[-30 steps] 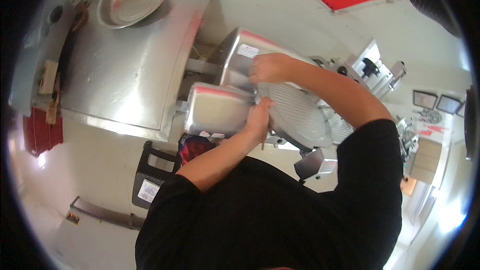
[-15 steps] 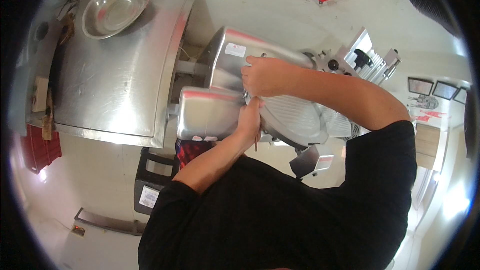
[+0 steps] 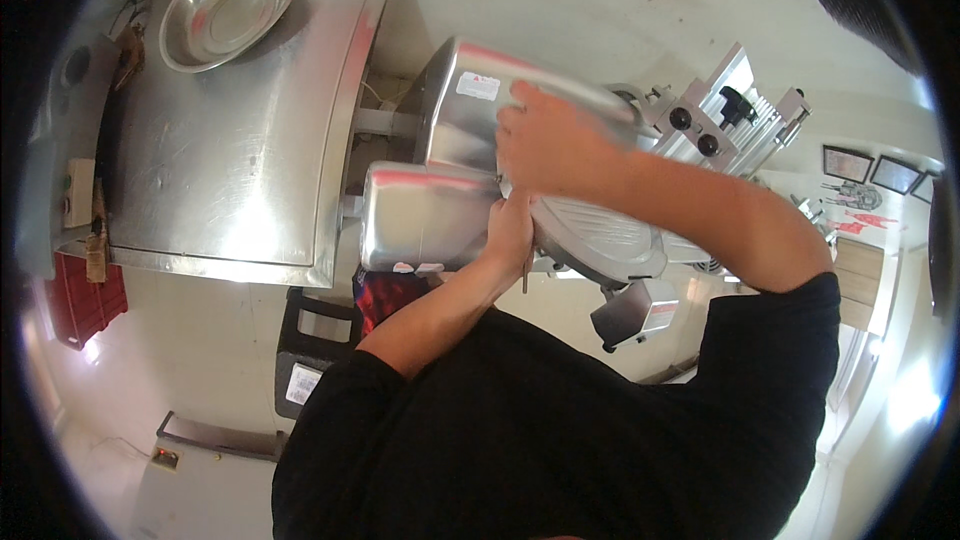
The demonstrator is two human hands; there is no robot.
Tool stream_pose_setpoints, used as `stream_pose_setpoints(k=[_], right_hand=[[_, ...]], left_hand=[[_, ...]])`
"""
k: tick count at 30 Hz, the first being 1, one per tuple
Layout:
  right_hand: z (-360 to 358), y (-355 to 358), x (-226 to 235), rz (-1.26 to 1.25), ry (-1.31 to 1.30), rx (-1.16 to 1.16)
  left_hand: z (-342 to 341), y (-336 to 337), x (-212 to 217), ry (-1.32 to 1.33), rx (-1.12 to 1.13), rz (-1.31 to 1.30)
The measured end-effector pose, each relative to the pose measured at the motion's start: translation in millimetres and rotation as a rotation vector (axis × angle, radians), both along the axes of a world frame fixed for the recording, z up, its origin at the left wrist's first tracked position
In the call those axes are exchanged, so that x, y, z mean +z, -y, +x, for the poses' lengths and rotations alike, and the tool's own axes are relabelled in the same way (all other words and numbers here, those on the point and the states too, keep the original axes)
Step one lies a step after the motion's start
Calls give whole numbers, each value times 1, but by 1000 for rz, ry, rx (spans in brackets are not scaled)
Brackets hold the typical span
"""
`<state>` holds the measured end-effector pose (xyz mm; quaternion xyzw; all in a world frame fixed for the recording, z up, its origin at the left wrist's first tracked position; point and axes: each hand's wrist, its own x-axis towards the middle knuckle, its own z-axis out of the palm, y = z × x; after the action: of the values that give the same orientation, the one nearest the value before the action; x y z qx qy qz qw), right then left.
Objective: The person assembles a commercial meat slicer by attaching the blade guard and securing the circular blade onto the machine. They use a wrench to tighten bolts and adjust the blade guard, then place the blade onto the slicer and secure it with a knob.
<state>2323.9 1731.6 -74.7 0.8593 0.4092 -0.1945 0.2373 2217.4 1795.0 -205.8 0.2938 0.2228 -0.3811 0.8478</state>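
A silver slicing machine with two boxy metal housings (image 3: 430, 220) stands in front of me. My left hand (image 3: 510, 232) is closed at the near edge of the ribbed round plate (image 3: 600, 230). A thin brownish rod (image 3: 525, 283) sticks out below its fingers; the upper part is hidden. Just above, my right hand (image 3: 555, 145) reaches across the plate beside the far housing (image 3: 465, 135). Motion smears it, and its fingers look partly bent; whether they grip anything is unclear.
To the left is a steel-topped table (image 3: 220, 140) with a metal bowl (image 3: 230, 5) on it. A black stool-like object (image 3: 315, 330) stands below the near housing. Slicer knobs and rails (image 3: 735, 105) are at the right, a red crate (image 3: 88, 300) at far left.
My right hand has shifted slightly right and away from the left hand, its fingers looser and blurred. The left hand stays at the plate's edge. The whole view has shifted a little.
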Motion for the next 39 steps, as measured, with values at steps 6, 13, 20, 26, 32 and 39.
stream_pose_setpoints(k=[6, 13, 20, 26, 32, 39], right_hand=[[33, 43, -47, 80, -50, 366], [59, 63, -81, 284, -266, 365], [58, 54, -107, 292, -390, 446], [54, 43, -91, 136, -361, 531], [35, 27, -54, -108, -270, 430], [9, 4, -20, -105, -274, 198]], left_hand=[[-4, 12, -3, -97, 49, -34], [1, 15, -7, -117, 91, -34], [4, -7, 26, -101, 19, 27], [7, -11, 35, -70, -71, 137], [3, -4, 21, -77, -56, 126], [-1, -1, 5, -30, -55, 124]])
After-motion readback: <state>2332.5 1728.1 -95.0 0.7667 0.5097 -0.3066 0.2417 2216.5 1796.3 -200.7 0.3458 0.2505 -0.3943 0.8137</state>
